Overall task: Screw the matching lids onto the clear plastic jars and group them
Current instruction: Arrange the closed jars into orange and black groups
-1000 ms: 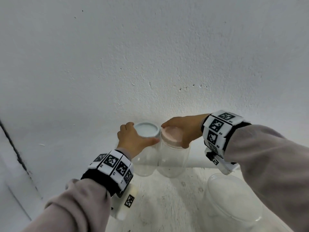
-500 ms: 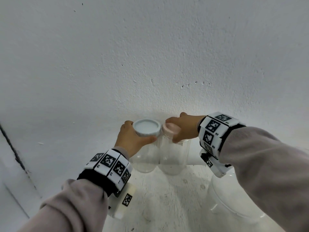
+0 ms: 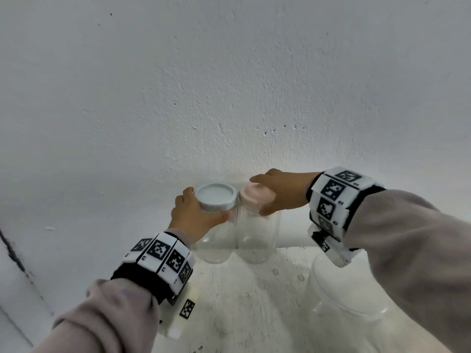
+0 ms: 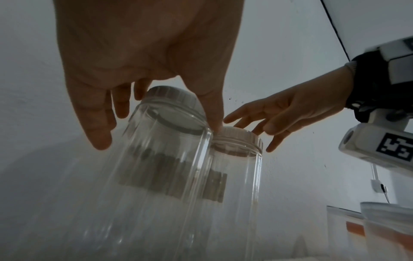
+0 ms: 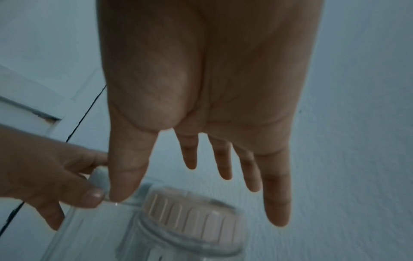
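Two clear plastic jars stand side by side against the white wall. The left jar (image 3: 216, 247) carries a pale blue lid (image 3: 216, 197); my left hand (image 3: 204, 207) grips it at the lid, thumb in front and fingers behind. The right jar (image 3: 257, 238) carries a ribbed pink lid (image 3: 251, 196). My right hand (image 3: 262, 196) hovers just over that lid with straight, spread fingers (image 5: 277, 203) and holds nothing. In the left wrist view my thumb (image 4: 214, 113) sits between the two jars, beside the pink lid (image 4: 239, 139).
A wider clear container (image 3: 349, 294) with a pale lid stands at the lower right, under my right forearm. More containers (image 4: 388, 229), one with an orange label, show at the right in the left wrist view. The worn white tabletop (image 3: 254, 301) ends at the wall.
My right hand has let go of the pink lid and straightened its fingers above it. My left hand keeps its grip on the blue-lidded jar.
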Demonstrator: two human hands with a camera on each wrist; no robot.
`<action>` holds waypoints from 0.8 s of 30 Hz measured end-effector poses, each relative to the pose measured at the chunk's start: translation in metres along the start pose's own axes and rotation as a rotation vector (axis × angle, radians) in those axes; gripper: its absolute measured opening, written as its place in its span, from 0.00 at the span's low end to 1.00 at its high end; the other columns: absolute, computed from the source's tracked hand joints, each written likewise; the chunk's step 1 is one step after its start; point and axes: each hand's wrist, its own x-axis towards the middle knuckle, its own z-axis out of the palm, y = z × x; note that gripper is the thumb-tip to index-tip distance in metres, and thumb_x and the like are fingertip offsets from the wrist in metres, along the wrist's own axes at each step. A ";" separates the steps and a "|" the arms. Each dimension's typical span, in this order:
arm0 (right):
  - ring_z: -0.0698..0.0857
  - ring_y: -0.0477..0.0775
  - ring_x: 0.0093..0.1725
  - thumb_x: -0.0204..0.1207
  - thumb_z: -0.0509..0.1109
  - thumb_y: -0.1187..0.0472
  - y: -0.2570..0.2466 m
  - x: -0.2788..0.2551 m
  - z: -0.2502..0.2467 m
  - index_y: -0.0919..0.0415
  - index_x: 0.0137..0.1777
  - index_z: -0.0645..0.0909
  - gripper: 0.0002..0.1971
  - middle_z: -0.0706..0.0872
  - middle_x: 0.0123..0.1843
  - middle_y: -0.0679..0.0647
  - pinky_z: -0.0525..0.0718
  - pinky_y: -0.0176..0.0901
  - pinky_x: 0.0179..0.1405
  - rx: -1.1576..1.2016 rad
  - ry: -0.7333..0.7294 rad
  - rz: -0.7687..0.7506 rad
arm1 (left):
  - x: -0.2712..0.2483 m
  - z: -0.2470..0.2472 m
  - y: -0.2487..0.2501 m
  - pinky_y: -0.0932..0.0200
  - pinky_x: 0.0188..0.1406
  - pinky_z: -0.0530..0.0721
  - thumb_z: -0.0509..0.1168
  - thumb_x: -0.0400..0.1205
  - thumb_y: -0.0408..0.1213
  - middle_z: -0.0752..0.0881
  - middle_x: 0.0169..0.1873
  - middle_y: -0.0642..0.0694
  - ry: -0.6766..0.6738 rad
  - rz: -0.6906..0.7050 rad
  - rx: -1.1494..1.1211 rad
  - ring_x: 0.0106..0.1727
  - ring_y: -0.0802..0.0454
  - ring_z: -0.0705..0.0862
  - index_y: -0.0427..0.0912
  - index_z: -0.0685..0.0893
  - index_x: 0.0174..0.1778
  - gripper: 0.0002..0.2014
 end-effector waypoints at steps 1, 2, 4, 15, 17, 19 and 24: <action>0.71 0.55 0.75 0.76 0.69 0.42 0.004 -0.009 -0.005 0.46 0.84 0.51 0.41 0.61 0.81 0.50 0.73 0.53 0.71 0.018 0.007 -0.011 | -0.002 -0.002 -0.001 0.40 0.70 0.74 0.82 0.63 0.54 0.70 0.70 0.39 0.007 0.013 0.008 0.71 0.40 0.71 0.37 0.61 0.78 0.53; 0.70 0.53 0.75 0.76 0.69 0.42 0.008 -0.019 -0.009 0.46 0.84 0.51 0.41 0.61 0.81 0.49 0.71 0.53 0.73 0.038 0.016 -0.019 | -0.004 -0.003 -0.001 0.42 0.73 0.72 0.81 0.64 0.53 0.68 0.72 0.39 0.021 0.036 0.015 0.73 0.40 0.69 0.37 0.60 0.79 0.53; 0.70 0.51 0.75 0.77 0.68 0.41 0.021 -0.044 -0.014 0.44 0.83 0.52 0.39 0.61 0.81 0.46 0.70 0.49 0.73 0.081 0.031 -0.016 | -0.010 -0.006 0.000 0.47 0.75 0.67 0.79 0.68 0.49 0.65 0.75 0.39 0.058 0.110 0.017 0.76 0.41 0.65 0.38 0.58 0.81 0.51; 0.71 0.46 0.73 0.70 0.69 0.31 0.099 -0.145 0.030 0.39 0.80 0.57 0.41 0.68 0.78 0.41 0.68 0.48 0.74 -0.023 -0.274 0.226 | -0.079 0.021 0.052 0.67 0.65 0.65 0.71 0.78 0.46 0.74 0.66 0.55 -0.139 0.616 0.057 0.67 0.60 0.70 0.47 0.74 0.71 0.27; 0.71 0.47 0.75 0.67 0.70 0.30 0.105 -0.152 0.038 0.41 0.81 0.57 0.44 0.67 0.78 0.42 0.68 0.49 0.75 -0.065 -0.342 0.241 | -0.092 0.032 0.061 0.67 0.67 0.65 0.69 0.78 0.51 0.70 0.68 0.60 -0.289 0.625 0.104 0.68 0.63 0.69 0.52 0.71 0.73 0.28; 0.70 0.48 0.75 0.65 0.71 0.28 0.110 -0.157 0.043 0.42 0.81 0.56 0.47 0.66 0.79 0.43 0.69 0.48 0.74 -0.096 -0.401 0.235 | -0.104 0.044 0.070 0.67 0.69 0.66 0.68 0.77 0.56 0.68 0.69 0.64 -0.455 0.595 0.165 0.70 0.64 0.68 0.56 0.67 0.76 0.32; 0.71 0.50 0.74 0.54 0.72 0.22 0.119 -0.166 0.056 0.40 0.82 0.51 0.58 0.66 0.77 0.42 0.73 0.52 0.72 -0.151 -0.513 0.194 | -0.126 0.075 0.081 0.67 0.72 0.59 0.72 0.70 0.63 0.60 0.78 0.60 -0.682 0.497 0.296 0.75 0.63 0.62 0.54 0.54 0.82 0.49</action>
